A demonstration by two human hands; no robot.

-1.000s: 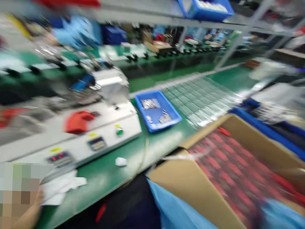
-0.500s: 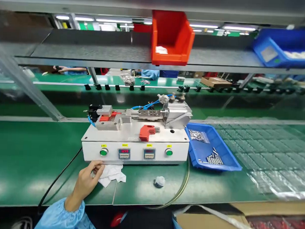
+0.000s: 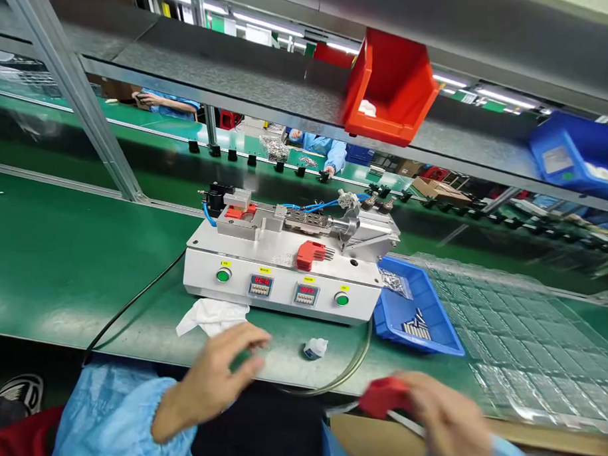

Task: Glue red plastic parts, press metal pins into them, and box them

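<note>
My left hand hovers over the bench's front edge, its thumb and fingers apart with nothing between them. A crumpled white tissue lies just beyond it. At the lower right, my right hand, blurred by motion, grips a red plastic part above a cardboard box. A white bench machine stands ahead of both hands, with green buttons and two red number displays. Another red plastic part with several metal pins rests on its top plate. A small white bottle is on the bench between my hands.
A blue tray with metal pins and a bag stands right of the machine, beside clear plastic trays. A hose and a black cable cross the bench. Overhead, a shelf carries a red bin. Co-workers sit beyond.
My left hand has left the tissue and moved right, its fingers now apart. My right hand has entered with a red plastic part. The view has tilted, and both displays read differently.
</note>
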